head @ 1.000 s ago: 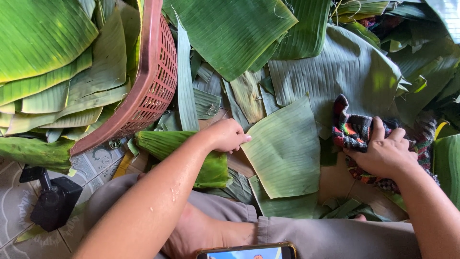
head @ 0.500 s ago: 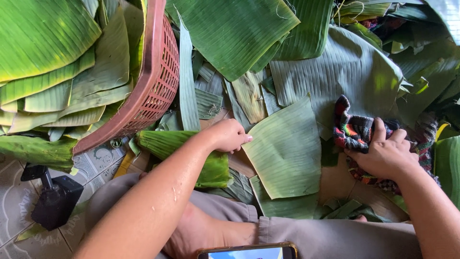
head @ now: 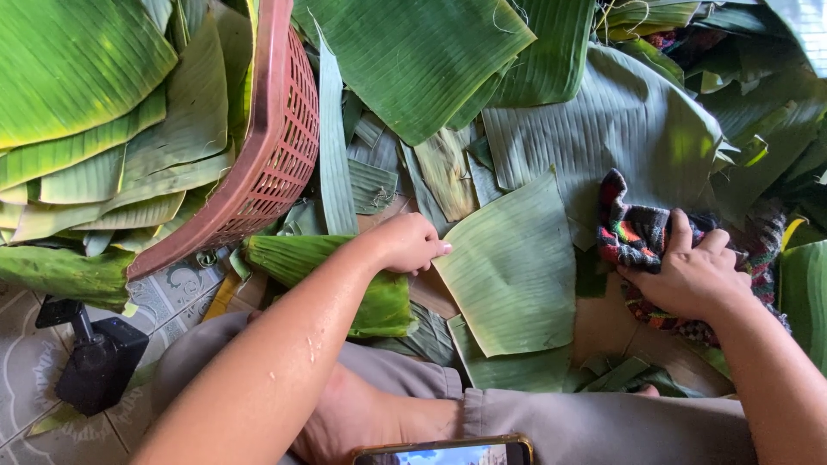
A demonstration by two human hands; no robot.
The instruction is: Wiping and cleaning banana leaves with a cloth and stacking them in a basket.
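A cut piece of banana leaf (head: 515, 271) lies pale side up in front of my knees. My left hand (head: 408, 243) pinches its left edge with closed fingers. A multicoloured woven cloth (head: 642, 237) lies at the leaf's right edge. Pressing down on the cloth is my right hand (head: 689, 274), fingers curled over it. A folded stack of green leaf (head: 345, 275) sits under my left forearm.
A reddish plastic basket (head: 276, 146) at the left is full of stacked leaf pieces. Large banana leaves (head: 620, 120) cover the ground ahead. A black device (head: 90, 362) stands on the tiled floor at the lower left. A phone (head: 444, 452) rests on my lap.
My right hand has slid slightly to the right and down on the cloth. My left hand stays on the leaf's edge.
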